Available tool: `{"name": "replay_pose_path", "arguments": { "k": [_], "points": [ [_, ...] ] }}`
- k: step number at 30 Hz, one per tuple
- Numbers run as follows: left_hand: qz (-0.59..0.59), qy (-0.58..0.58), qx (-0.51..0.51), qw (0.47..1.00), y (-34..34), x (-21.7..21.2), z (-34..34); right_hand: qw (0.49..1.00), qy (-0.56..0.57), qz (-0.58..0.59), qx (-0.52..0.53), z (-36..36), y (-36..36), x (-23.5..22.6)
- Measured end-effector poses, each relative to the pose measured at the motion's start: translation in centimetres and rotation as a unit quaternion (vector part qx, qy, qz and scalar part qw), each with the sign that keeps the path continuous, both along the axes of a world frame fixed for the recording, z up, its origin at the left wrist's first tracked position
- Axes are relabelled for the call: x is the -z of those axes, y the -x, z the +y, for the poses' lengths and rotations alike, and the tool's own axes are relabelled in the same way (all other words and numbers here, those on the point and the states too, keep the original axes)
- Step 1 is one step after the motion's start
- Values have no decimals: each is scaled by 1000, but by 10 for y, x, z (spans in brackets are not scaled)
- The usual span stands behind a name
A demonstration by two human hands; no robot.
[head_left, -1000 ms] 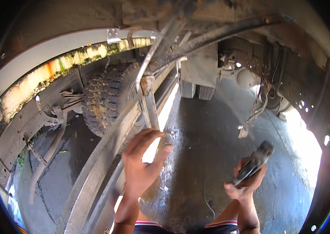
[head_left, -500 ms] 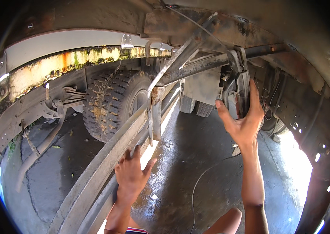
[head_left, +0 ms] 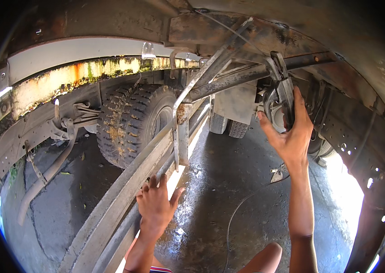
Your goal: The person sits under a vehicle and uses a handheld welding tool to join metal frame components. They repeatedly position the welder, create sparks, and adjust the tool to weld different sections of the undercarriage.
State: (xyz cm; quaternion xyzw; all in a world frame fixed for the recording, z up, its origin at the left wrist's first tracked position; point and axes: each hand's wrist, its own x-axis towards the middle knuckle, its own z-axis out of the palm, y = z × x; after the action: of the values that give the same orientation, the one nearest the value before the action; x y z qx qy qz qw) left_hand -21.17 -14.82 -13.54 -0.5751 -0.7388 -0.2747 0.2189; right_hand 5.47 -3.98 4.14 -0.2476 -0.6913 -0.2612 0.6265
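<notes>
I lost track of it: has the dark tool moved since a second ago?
Yes, upward: the dark tool, in the right hand, was below the diagonal brace and now overlaps it in view.

One large treaded tyre (head_left: 122, 125), caked with brown mud, stands at left beneath a pale strip (head_left: 83, 75) stained orange and green. A curved grey pipe (head_left: 31, 193) hangs left of it; two farther tyres (head_left: 218, 123) show mid-background. One thin cable (head_left: 228, 227) crosses the wet floor (head_left: 201, 214).
</notes>
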Motion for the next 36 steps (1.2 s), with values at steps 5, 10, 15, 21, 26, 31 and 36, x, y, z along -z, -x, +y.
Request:
{"name": "replay_pose_path", "arguments": {
  "k": [5, 10, 15, 21, 26, 31, 36],
  "points": [
    [4, 21, -20, 1000, -1, 1, 0, 997, -54, -28, 39, -6, -2, -1],
    [17, 29, -30, 999, -4, 1, -1, 995, -67, -37, 61, -8, -5, -4],
    [19, 28, -33, 999, -4, 3, -1, 972, -136, -102, 160, -15, -5, -6],
    [29, 13, -38, 999, -5, 5, 1, 964, -171, -122, 166, -18, -3, -8],
    [19, 22, -37, 999, -5, 4, 0, 971, -131, -119, 158, -19, -4, -9],
    [25, 31, -43, 998, -5, 3, 0, 985, -86, -107, 102, -17, -1, -9],
    [30, 21, -41, 998, -4, 4, 0, 987, -76, -106, 90, -16, -2, -10]
  ]
}}
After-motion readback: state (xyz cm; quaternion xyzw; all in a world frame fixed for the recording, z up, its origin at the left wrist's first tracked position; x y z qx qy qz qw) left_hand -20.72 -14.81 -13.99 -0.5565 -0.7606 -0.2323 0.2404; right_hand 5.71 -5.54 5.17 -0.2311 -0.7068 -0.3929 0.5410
